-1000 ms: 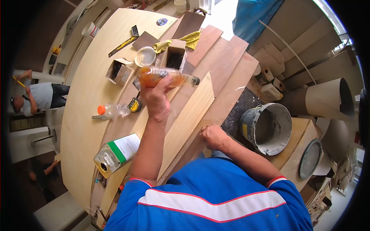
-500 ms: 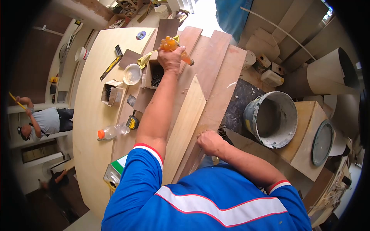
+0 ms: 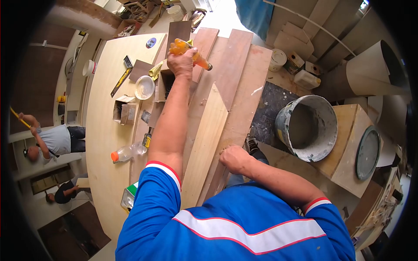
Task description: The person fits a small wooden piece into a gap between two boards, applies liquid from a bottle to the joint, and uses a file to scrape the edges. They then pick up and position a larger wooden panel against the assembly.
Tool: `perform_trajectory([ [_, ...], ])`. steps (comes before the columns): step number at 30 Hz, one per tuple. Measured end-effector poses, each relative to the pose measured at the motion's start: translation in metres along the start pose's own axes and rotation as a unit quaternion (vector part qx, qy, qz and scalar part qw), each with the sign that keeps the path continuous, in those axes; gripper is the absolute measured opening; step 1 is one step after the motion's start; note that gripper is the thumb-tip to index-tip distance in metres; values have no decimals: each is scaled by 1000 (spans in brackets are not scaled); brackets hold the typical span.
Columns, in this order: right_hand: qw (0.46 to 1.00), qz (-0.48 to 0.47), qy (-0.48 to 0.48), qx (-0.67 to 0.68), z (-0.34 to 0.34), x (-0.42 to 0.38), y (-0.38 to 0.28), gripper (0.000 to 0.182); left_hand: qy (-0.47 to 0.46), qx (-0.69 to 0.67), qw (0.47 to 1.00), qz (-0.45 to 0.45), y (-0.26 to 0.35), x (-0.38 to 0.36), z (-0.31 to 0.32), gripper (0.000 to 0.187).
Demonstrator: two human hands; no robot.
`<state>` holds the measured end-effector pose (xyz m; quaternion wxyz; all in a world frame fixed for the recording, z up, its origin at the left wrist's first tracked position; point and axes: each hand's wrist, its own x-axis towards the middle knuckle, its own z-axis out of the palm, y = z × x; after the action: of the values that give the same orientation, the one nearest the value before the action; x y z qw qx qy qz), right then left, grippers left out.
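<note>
We note the left hand (image 3: 182, 63) stretched far forward, arm nearly straight, its fingers clamped around an amber bottle (image 3: 190, 52). The bottle lies tilted — base up and left, dark nozzle down and right — so its long axis runs diagonally across the brown boards (image 3: 230, 65). It is held over the far end of the counter (image 3: 104, 130), just beyond an open cardboard box (image 3: 164, 83).

The right hand (image 3: 235, 159) is well apart from the bottle, close to the body, its fingers curled together and resting on the near edge of the pale pointed board (image 3: 204, 143); we cannot tell whether it grips anything. The left hand is plainly the nearer of the 2 to the bottle.

Also recorded: a clear bottle with an orange cap (image 3: 127, 152) on the counter, a grey bucket (image 3: 307, 128) to the right, and 2 other persons — both well apart, at far left.
</note>
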<state>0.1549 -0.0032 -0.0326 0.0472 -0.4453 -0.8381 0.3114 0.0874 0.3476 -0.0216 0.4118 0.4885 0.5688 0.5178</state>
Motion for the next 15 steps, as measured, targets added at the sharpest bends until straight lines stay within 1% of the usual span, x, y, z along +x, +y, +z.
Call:
perform_trajectory([
  [3, 1000, 8, -13, 0, -4, 0, -1, 7, 7, -2, 1000, 5, 3, 2, 0, 52],
  [12, 1000, 4, -29, -2, -2, 5, 0, 7, 21, -5, 1000, -5, 0, 8, -6, 54],
  [15, 999, 2, -33, 0, -4, 6, 0, 7, 26, -1, 999, -28, 1, 7, -7, 53],
])
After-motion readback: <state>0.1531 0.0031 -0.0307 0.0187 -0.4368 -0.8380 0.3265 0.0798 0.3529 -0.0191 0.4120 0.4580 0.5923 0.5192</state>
